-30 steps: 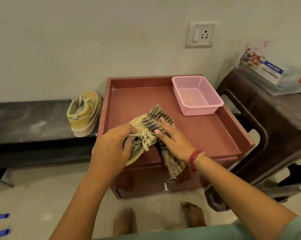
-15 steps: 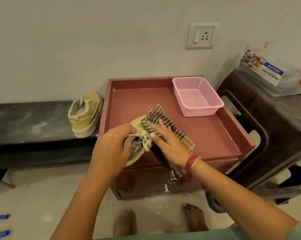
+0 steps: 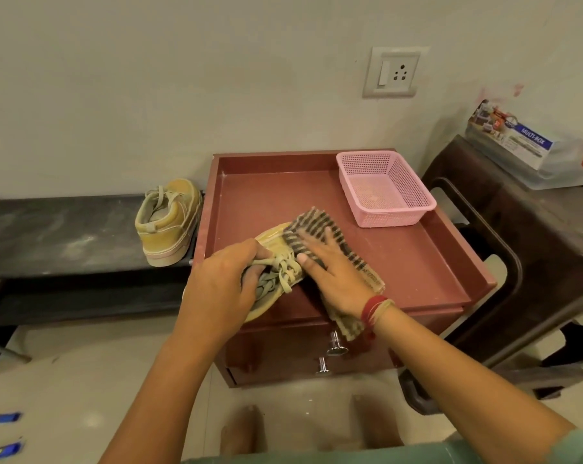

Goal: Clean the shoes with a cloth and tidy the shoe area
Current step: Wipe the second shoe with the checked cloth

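Two tan lace-up shoes in view. First shoe (image 3: 274, 236) lies on the red-brown cabinet top (image 3: 400, 262) toward its 7 o'clock corner, toe pointing to 1 o'clock and heel overhanging the front edge. It has loose pale laces and a cream sole rim. Left hand (image 3: 216, 289) grips the heel end, fingers curled into the opening. Right hand (image 3: 337, 276) lies flat with fingers straight, pressing a striped cloth (image 3: 317, 222) onto the toe. Second shoe (image 3: 169, 222) stands upright on the dark bench (image 3: 65, 236) at 9 o'clock, just beside the cabinet.
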A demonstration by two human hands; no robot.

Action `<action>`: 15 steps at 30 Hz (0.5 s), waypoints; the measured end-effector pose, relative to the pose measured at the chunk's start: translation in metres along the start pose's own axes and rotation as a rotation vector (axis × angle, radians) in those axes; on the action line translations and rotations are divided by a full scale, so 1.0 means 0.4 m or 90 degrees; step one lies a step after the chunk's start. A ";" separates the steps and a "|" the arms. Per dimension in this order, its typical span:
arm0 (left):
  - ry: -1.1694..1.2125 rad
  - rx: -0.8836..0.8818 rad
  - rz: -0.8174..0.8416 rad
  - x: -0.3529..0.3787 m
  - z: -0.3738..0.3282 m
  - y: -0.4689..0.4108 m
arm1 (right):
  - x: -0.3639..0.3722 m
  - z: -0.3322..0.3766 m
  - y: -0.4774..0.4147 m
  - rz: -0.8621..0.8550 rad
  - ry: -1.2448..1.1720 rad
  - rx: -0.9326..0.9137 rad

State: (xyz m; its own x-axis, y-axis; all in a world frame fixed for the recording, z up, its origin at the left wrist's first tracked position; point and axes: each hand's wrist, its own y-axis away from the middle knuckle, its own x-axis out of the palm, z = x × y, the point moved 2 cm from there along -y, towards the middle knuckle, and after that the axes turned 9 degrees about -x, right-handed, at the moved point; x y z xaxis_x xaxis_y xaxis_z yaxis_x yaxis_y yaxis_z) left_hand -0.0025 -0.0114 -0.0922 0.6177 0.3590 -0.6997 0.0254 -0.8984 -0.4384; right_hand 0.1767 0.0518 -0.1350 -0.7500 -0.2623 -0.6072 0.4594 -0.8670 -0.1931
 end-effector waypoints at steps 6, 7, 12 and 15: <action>-0.006 -0.002 0.003 -0.006 -0.004 -0.006 | -0.054 -0.043 -0.002 -0.012 0.138 0.053; -0.007 -0.009 -0.006 -0.008 -0.006 -0.008 | -0.058 -0.050 -0.010 -0.041 0.076 0.076; -0.062 0.029 -0.116 -0.022 -0.014 -0.004 | -0.060 -0.046 -0.027 -0.274 -0.217 0.099; -0.052 0.099 -0.174 -0.049 -0.010 -0.004 | -0.073 -0.037 -0.020 -0.306 -0.231 0.054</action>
State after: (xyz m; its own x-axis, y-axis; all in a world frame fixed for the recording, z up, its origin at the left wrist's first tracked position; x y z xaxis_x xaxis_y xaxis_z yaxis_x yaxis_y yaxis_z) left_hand -0.0117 -0.0181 -0.0757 0.5395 0.6062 -0.5844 0.0576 -0.7190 -0.6926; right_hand 0.2021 0.0727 -0.1271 -0.9852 0.0524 -0.1631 0.0007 -0.9508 -0.3098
